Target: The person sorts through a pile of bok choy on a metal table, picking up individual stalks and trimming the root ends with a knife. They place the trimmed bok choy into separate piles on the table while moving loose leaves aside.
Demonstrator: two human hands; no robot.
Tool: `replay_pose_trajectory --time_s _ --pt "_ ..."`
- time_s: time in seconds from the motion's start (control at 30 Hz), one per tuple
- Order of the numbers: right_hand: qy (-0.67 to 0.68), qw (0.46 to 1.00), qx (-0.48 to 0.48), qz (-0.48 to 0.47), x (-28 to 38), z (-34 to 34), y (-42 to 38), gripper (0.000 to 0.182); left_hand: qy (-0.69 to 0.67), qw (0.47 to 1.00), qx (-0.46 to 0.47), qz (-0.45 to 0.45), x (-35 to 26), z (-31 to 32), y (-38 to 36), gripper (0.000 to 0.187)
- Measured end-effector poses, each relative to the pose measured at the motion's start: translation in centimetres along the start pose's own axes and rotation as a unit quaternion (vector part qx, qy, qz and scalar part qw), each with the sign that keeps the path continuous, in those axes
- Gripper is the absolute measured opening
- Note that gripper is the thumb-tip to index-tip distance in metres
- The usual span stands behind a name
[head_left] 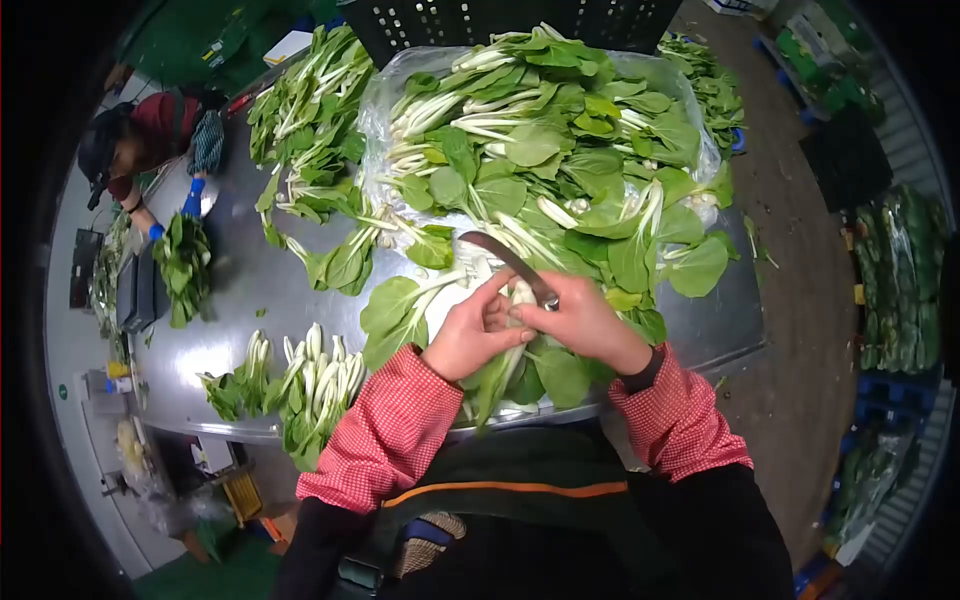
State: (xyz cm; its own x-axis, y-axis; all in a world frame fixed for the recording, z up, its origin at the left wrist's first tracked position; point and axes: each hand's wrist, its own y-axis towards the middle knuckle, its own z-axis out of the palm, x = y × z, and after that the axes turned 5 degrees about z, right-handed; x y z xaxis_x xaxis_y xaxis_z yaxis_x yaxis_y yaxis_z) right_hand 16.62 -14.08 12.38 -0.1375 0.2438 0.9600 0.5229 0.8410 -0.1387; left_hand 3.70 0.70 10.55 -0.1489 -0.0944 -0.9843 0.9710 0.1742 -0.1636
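Leafy green, one: centre of the frame, between both hands, white stem (523,294) uppermost, leaves hanging below. Left hand (468,335): fingers curled around the stem. Right hand (588,318): closed on a curved knife (497,252), thumb against the stem. Handling, as I judged it from afar: light, stem crisp and liable to snap, leaves soft and easily bruised, perhaps slippery if wet; best held by the thick stem, clear of the blade.
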Motion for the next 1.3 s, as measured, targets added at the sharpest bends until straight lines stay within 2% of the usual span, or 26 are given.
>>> replay_pose_trajectory --time_s 0.03,0.13,0.23,0.27,0.33,0.37,0.4,0.43,0.47,0.5,0.57,0.63,0.67,0.77,0.8,0.9,1.0,1.1,1.23,1.27,1.3 --pt "0.0 1.0 0.017 0.003 0.1 -0.5 0.1 0.035 -0.054 0.999 -0.002 -0.005 0.2 0.2 0.3 0.077" --pt "0.006 0.998 0.056 0.008 -0.7 -1.8 -0.1 0.031 -0.045 0.998 0.006 -0.037 -0.3 -0.2 0.5 0.064" --pt "-0.044 0.995 0.074 0.042 -1.5 -2.1 -0.2 0.029 0.116 0.99 0.026 -0.076 -0.9 -0.3 0.9 0.047" --pt "-0.134 0.99 0.037 0.02 -2.1 -2.3 -0.3 0.029 0.158 0.985 0.031 -0.064 -0.6 -0.4 1.1 0.036" --pt "-0.309 0.95 -0.035 -0.022 -3.3 -2.5 -0.7 0.029 0.184 0.979 0.028 -0.078 -1.1 -0.7 1.0 0.033" --pt "-0.304 0.952 -0.028 -0.005 -3.6 -3.3 -0.9 0.03 0.198 0.976 0.026 -0.084 -1.2 -1.1 1.0 0.032" --pt "-0.3 0.954 -0.02 0.01 -4.2 -4.8 -1.3 0.031 0.116 0.985 0.04 -0.125 -0.7 -2.0 0.8 0.027" --pt "-0.295 0.955 -0.013 0.025 -4.7 -6.1 -1.6 0.032 0.035 0.991 0.035 -0.126 -0.1 -2.5 0.8 0.026" --pt "-0.242 0.966 -0.065 -0.055 -5.0 -6.9 -2.2 0.034 -0.046 0.99 0.028 -0.128 0.4 -2.9 0.8 0.025" --pt "-0.227 0.968 -0.102 0.019 -4.7 -7.9 -2.1 0.036 -0.127 0.983 0.021 -0.129 0.7 -3.0 0.9 0.025" --pt "-0.192 0.952 -0.171 0.164 -3.6 -10.9 -1.0 0.039 -0.154 0.979 0.004 -0.134 0.4 -2.0 1.5 0.024" --pt "-0.277 0.897 -0.27 0.214 -6.6 -13.2 0.8 0.04 -0.192 0.974 -0.019 -0.121 0.4 -0.3 2.3 0.023" --pt "-0.318 0.862 -0.317 0.236 -8.8 -14.0 1.6 0.04 -0.182 0.975 -0.002 -0.124 -0.1 0.4 2.7 0.023" --pt "-0.222 0.89 -0.329 0.225 -16.1 -14.2 2.9 0.037 -0.186 0.976 -0.006 -0.113 0.1 1.5 3.5 0.023" --pt "-0.179 0.898 -0.333 0.226 -14.9 -13.9 2.7 0.028 -0.185 0.976 -0.029 -0.115 -0.2 2.0 3.7 0.021" --pt "-0.032 0.929 -0.344 0.131 -13.4 -12.7 1.9 0.021 -0.146 0.981 -0.064 -0.109 -0.7 2.5 4.4 0.022" --pt "-0.049 0.94 -0.334 0.051 -7.0 -11.1 -0.5 0.02 -0.052 0.992 -0.101 -0.046 -3.2 3.3 5.5 0.033" --pt "-0.065 0.954 -0.291 0.008 -2.8 -8.6 -2.7 0.023 -0.007 0.988 -0.131 0.077 -4.0 4.0 7.2 0.044" --pt "-0.071 0.979 -0.192 -0.018 -0.7 -6.0 -4.5 0.026 -0.033 0.996 -0.078 0.032 -4.8 4.7 7.2 0.043" --pt "-0.068 0.986 -0.155 -0.015 -0.4 -6.0 -4.8 0.022 -0.042 0.997 -0.066 -0.004 -5.1 4.7 6.7 0.038" --pt "-0.067 0.985 -0.157 -0.025 -0.5 -6.2 -4.9 0.02 -0.065 0.995 -0.069 -0.011 -5.2 4.7 6.4 0.036"
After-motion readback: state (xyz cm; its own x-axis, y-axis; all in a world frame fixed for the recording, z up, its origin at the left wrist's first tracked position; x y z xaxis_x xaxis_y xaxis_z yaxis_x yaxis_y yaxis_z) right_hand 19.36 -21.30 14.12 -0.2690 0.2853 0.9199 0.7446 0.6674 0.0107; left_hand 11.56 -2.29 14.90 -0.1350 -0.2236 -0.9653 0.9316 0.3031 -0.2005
